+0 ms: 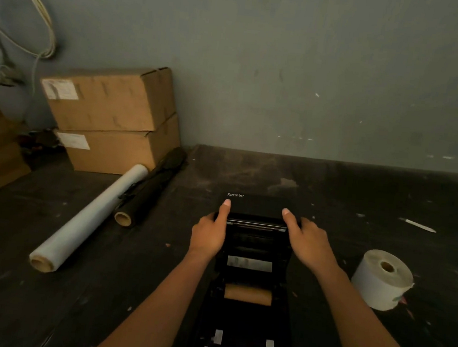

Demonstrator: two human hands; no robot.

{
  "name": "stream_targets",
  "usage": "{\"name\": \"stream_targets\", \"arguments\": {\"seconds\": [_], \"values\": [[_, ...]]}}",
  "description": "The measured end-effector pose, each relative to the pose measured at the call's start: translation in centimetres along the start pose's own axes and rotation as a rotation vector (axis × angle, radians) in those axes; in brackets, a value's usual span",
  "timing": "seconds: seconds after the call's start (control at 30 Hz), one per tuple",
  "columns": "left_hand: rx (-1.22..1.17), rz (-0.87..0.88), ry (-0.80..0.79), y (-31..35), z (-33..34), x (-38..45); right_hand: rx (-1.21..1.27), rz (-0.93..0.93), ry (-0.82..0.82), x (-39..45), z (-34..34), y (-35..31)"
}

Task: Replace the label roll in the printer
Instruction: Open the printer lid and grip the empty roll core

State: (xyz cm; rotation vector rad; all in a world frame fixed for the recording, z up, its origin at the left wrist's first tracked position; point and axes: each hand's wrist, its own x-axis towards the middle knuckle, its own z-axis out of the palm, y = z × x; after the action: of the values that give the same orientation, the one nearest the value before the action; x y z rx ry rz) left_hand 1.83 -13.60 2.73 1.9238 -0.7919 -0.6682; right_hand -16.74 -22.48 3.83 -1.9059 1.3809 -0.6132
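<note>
- While I look down at the dark, scuffed table (71, 284), loops of pale cable (38, 23) hang on the wall at the far left.
- Below the cable, two cardboard boxes (107, 117) sit stacked against the wall, each with a white label on its left face.
- In front of the boxes a long roll of clear film (89, 216) lies slanted on the table, its cardboard core end nearest me.
- Just beside it, to the right, lies a dark roll (148, 190) on a cardboard tube, roughly parallel to the film.
- My left hand (209, 234) grips the left edge of the raised cover (257, 205), thumb pressed flat on its top surface near the word "Xprinter".
- Between my forearms sits the black printer (244, 323), its body open towards me.
- Inside its bay rests a bare brown cardboard core (247, 294), lying crosswise with no labels left that I can see.
- My right hand (306, 243) clasps the right edge of the same cover, thumb on top, fingers wrapped around the side.
- Right of my right forearm, the white label roll (382, 280) stands on the table near the printer, apart from it, its hollow core facing up.
- Farther back on the right, a thin white pen-like object (420, 226) lies on the table; I cannot tell exactly what it is.
</note>
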Motion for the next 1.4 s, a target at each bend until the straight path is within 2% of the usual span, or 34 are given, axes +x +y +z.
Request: {"name": "stream_targets", "arguments": {"seconds": [0.33, 0.63, 0.77, 0.87, 0.97, 1.17, 1.3, 1.4], "values": [[-0.031, -0.130, 0.040, 1.0, 1.2, 1.7, -0.035, 0.032, -0.024, 2.8, -0.1, 0.7], [-0.127, -0.162, 0.005, 1.7, 0.6, 0.1, 0.120, 0.096, -0.076, 2.1, 0.1, 0.4], [-0.105, -0.050, 0.021, -0.6, 0.4, -2.1, 0.429, 0.112, -0.145, 0.2, 0.4, 1.7], [-0.034, 0.060, 0.031, -4.1, 0.1, -3.9, 0.515, 0.152, -0.086, -2.3, 1.6, 4.6], [0.108, 0.152, -0.039, -7.4, 0.2, -5.5, 0.464, 0.204, -0.078, -4.8, 3.6, 7.8], [0.363, 0.314, -0.106, -10.7, 2.0, -6.9, 0.169, 0.073, -0.210, -7.6, 6.2, 9.9], [0.405, 0.350, -0.083, -11.6, 2.7, -7.0, 0.007, -0.046, -0.238, -7.9, 6.9, 10.3], [0.406, 0.342, -0.067, -11.6, 2.9, -7.0, -0.061, -0.057, -0.248, -7.8, 7.2, 10.3]]}}
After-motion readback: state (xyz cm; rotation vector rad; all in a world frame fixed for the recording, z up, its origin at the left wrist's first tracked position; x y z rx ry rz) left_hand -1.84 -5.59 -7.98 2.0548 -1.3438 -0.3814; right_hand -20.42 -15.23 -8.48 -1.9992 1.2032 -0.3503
